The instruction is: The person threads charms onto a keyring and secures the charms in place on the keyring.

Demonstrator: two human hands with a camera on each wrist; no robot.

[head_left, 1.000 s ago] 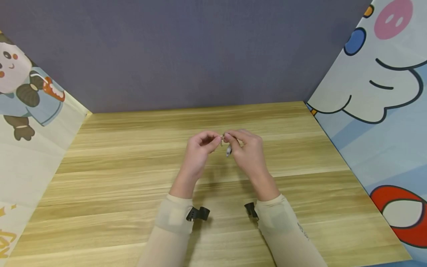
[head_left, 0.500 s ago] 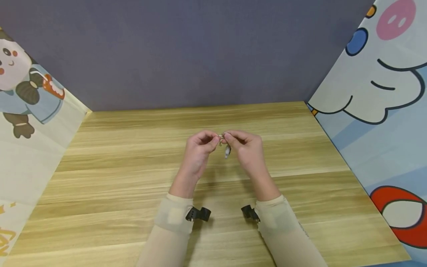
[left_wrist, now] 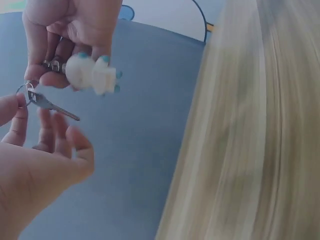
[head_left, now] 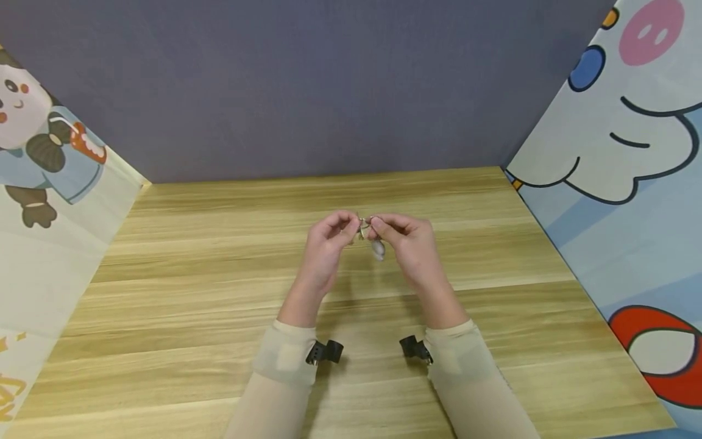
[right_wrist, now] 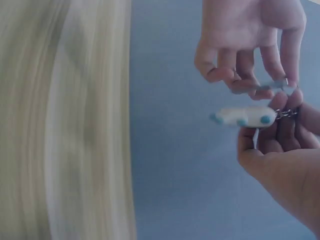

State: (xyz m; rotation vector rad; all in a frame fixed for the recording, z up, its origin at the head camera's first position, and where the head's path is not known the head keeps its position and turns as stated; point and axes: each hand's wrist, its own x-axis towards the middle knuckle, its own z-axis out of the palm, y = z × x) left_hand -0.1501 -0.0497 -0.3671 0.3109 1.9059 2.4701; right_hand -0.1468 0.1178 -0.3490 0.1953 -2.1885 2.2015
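Note:
In the head view my left hand (head_left: pixel 322 251) and right hand (head_left: pixel 410 249) meet above the wooden table, each pinching a small metal key ring (head_left: pixel 366 224) between thumb and fingertips. A silver key (left_wrist: pixel 60 109) hangs from the ring beside my left fingers, seen clearly in the left wrist view. From a short metal chain (right_wrist: pixel 286 114) at my right fingers dangles a white figurine charm (left_wrist: pixel 90 75) with teal spots. The fingertips cover parts of the ring, so whether its coils are spread cannot be seen.
The wood-grain table (head_left: pixel 192 274) lies below both hands. A grey-blue panel (head_left: pixel 323 91) rises at its far edge. Printed cartoon panels flank it on the left (head_left: pixel 49 244) and right (head_left: pixel 631 244). A black camera mount (head_left: pixel 326 352) sits at each sleeve cuff.
My hands have drawn slightly apart, so more of the ring shows between the fingertips. The charm below my right hand has swung and turned, showing a broader side.

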